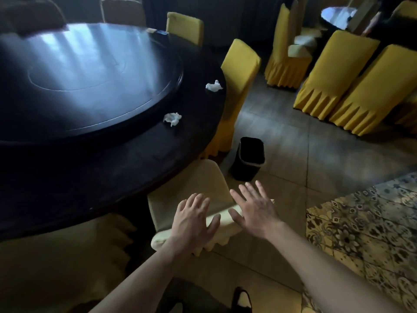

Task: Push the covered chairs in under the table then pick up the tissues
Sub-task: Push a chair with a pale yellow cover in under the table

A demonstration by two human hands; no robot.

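Hands first: I am holding my left hand (pixel 194 220) and my right hand (pixel 252 211) flat, fingers straight and spread, over the top edge of the pale covered chair (pixel 191 195) nearest to me. The left one is resting on the backrest's top edge; the right looks to be touching it too, though I cannot tell how firmly. Neither is curling round anything.

That chair is standing at the near right edge of the dark round table (pixel 112 154), its seat already partly under the rim. A yellow covered chair (pixel 239 71) farther along on the right is sitting close against the table edge, and another yellow chair (pixel 185 27) is standing at the far side.

I am judging the loose fabric cover as soft and likely to slide over the frame beneath, so I am planning to press on the stiff top rail through the cloth, not to tug the skirt. The chair probably has some weight and may drag on the tiled floor (pixel 293 143).

Two crumpled tissues are lying on the table's right part, one nearer (pixel 172 118) and one farther (pixel 214 86). They look feather-light and flimsy; a gentle pinch from above should be lifting each. A black bin (pixel 249 158) is standing on the floor just beside the chairs.
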